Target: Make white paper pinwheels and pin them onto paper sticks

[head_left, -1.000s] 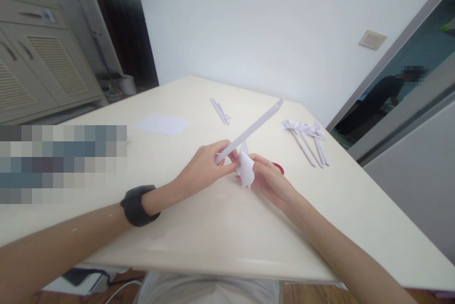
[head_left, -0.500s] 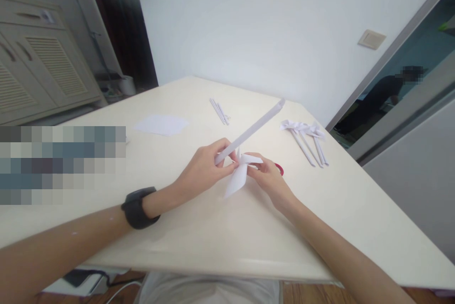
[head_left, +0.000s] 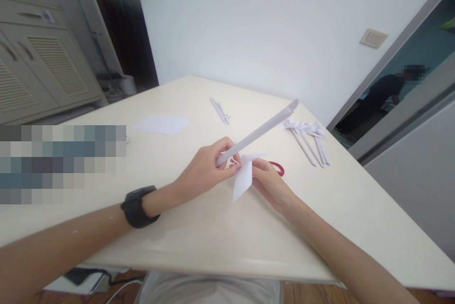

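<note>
My left hand (head_left: 204, 166), with a black watch on the wrist, is closed around the lower end of a white rolled-paper stick (head_left: 261, 131) that slants up to the right. Its thumb and fingertips also meet the edge of a folded white paper piece (head_left: 243, 181) with flaps standing out. My right hand (head_left: 272, 183) is closed on the right side of that paper; some of its fingers are hidden behind it. Red-handled scissors (head_left: 281, 169) show partly just beyond the right hand, their blades out of sight.
White paper sheets (head_left: 159, 124) lie at the left of the table (head_left: 199, 242). Several thin paper rolls (head_left: 219, 110) are at the back. To the right lie several paper sticks with folded paper tops (head_left: 305, 129). A person (head_left: 386, 90) bends over beyond the doorway.
The stick's far end has swung right and tilted lower. The folded paper has shifted slightly right and turned, and my right hand has moved a little, uncovering more of the red scissor handle.
</note>
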